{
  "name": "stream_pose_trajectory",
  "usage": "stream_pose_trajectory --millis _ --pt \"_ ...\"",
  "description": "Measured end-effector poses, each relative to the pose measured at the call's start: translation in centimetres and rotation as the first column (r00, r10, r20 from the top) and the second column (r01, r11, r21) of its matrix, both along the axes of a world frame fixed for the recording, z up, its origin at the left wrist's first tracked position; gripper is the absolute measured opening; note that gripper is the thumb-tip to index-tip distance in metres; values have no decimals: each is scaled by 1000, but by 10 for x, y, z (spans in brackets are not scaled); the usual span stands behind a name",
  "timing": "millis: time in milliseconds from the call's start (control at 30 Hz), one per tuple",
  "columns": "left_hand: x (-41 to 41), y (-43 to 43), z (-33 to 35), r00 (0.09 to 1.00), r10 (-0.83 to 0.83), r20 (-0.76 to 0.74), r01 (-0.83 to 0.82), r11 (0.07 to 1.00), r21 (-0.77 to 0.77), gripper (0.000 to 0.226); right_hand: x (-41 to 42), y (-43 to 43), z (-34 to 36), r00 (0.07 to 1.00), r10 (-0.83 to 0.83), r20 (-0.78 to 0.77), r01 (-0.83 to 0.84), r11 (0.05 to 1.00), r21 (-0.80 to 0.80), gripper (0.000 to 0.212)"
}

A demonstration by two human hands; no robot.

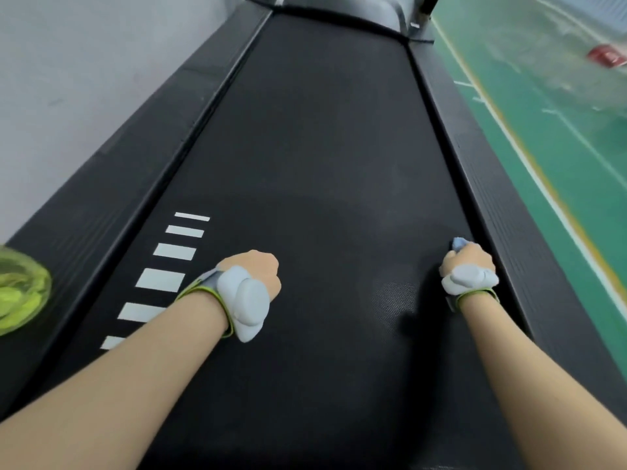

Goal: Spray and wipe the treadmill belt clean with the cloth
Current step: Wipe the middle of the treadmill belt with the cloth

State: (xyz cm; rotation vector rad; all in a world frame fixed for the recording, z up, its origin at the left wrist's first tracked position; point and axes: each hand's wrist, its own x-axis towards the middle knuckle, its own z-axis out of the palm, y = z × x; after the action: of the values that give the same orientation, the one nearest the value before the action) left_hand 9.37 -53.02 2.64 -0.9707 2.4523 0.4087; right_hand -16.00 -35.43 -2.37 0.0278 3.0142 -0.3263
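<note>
The black treadmill belt (pixel 322 147) runs away from me, with several white stripes near its left edge. My right hand (pixel 470 262) is pressed on the belt close to the right side rail, fingers closed on a blue cloth (pixel 458 243) that peeks out beyond the knuckles. My left hand (pixel 254 273) is a closed fist resting on the belt's middle-left, and nothing shows in it. Both wrists carry grey devices on green-edged straps. A blurred yellow-green object, possibly the spray bottle (pixel 20 293), sits on the left rail.
Black side rails (pixel 502 184) flank the belt. A pale wall is to the left. Green floor (pixel 559 113) with white lines lies to the right, with a red object (pixel 607 56) far off. The treadmill's front hood (pixel 339 8) closes the far end.
</note>
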Motion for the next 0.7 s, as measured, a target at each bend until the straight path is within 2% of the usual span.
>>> stream_pose_trajectory --millis 100,233,333,533,633,700 --pt "21 -13 7 1000 13 -12 -13 1000 -3 21 25 -44 4 987 158 10 -157 984 -80 31" --pt "45 -34 8 996 85 -31 -85 996 3 21 63 -114 9 927 373 28 -369 924 -97 28" --pt "64 -46 7 987 158 -37 -157 987 27 36 97 -167 9 855 515 50 -506 853 -128 34" --pt "90 -55 6 987 153 -53 -150 987 55 43 178 -259 1 652 756 62 -721 643 -257 35" --pt "96 -62 10 984 162 -77 -158 986 50 42 211 -288 2 541 836 89 -814 548 -193 36" --pt "96 -64 12 984 179 -24 -177 981 77 39 222 -296 4 474 876 94 -868 482 -116 37"
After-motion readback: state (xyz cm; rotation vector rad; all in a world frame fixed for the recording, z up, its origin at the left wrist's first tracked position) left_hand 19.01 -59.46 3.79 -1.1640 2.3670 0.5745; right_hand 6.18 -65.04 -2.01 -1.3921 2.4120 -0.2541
